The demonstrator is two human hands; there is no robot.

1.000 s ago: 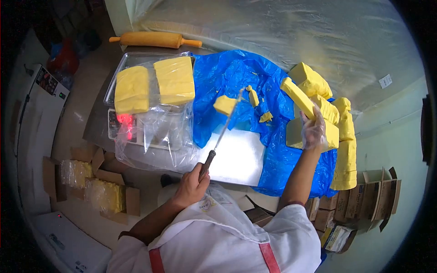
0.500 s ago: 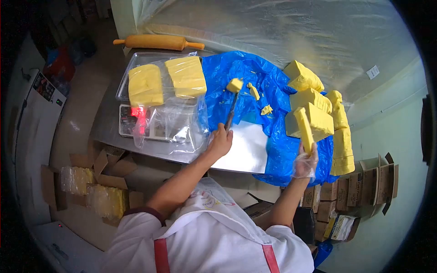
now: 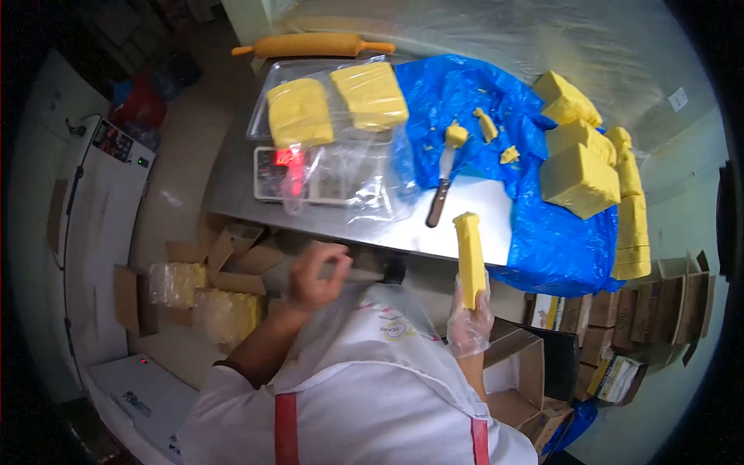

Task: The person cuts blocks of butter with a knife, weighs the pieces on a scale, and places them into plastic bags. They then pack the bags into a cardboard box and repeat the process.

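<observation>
I've got the gloved right hand (image 3: 470, 319) clamped round the lower end of a yellow, butter-like bar (image 3: 469, 248) at the front of the bench (image 3: 232, 174), probably soft and greasy, best cradled broadly mid-length, while my left hand (image 3: 316, 277) curls loosely, empty.

Pale green wall (image 3: 686, 186) right, metal table (image 3: 234, 174), smooth floor (image 3: 177, 174) left.

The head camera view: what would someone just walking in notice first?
Probably the bright blue sheet spread over the metal table, with big yellow blocks clustered toward its right end. Next might come the long yellow bar, held in the gloved right hand at the table's near edge. The glowing red display, toward the table's left, also stands out.
</observation>
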